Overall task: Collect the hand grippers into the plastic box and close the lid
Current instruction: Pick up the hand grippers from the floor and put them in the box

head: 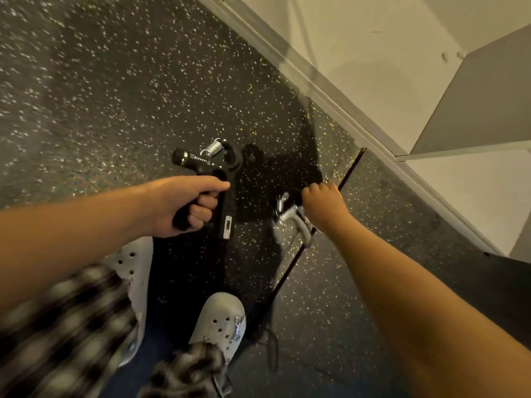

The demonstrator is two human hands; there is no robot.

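Left hand (184, 206) clenches black gripper (227, 168) | 3 o'clock: right hand (324, 206) covers blurred silver gripper (291, 219), hold hidden, cannot tell

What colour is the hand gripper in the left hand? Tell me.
Black hand gripper, silver spring, held by the left hand; clearest in the head view.

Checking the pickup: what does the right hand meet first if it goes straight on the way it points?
The grey hand gripper lying on the floor, just ahead of the right hand; whether they already touch is unclear.
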